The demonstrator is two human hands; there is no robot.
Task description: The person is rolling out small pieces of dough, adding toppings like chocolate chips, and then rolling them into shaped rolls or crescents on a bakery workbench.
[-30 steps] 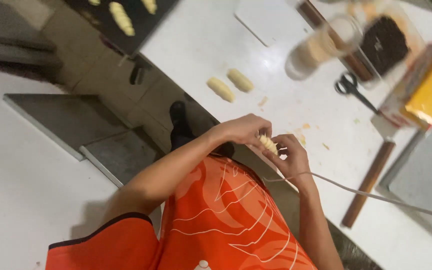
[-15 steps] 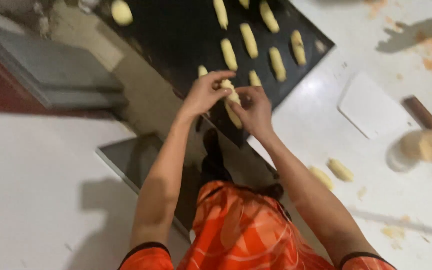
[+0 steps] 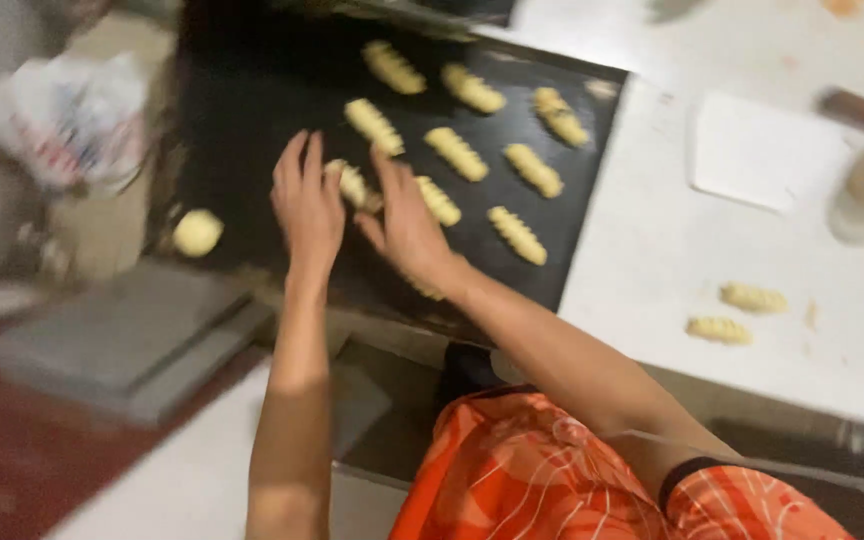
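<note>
Orange garment (image 3: 552, 470) nearest the camera, both forearms reaching away over the black tray (image 3: 252, 110). Left hand (image 3: 307, 205) and right hand (image 3: 407, 225) meet on one ridged dough piece (image 3: 352, 183) near the tray's middle; fingers spread, grip loosened, fingertips touching the piece. Its long axis runs diagonally, far-left to near-right, parallel with the other dough pieces (image 3: 457, 153) beyond it. Round dough ball (image 3: 197, 232) at the tray's left edge. Two loose pieces (image 3: 737, 312) on the white bench (image 3: 672, 250) right of the tray.
</note>
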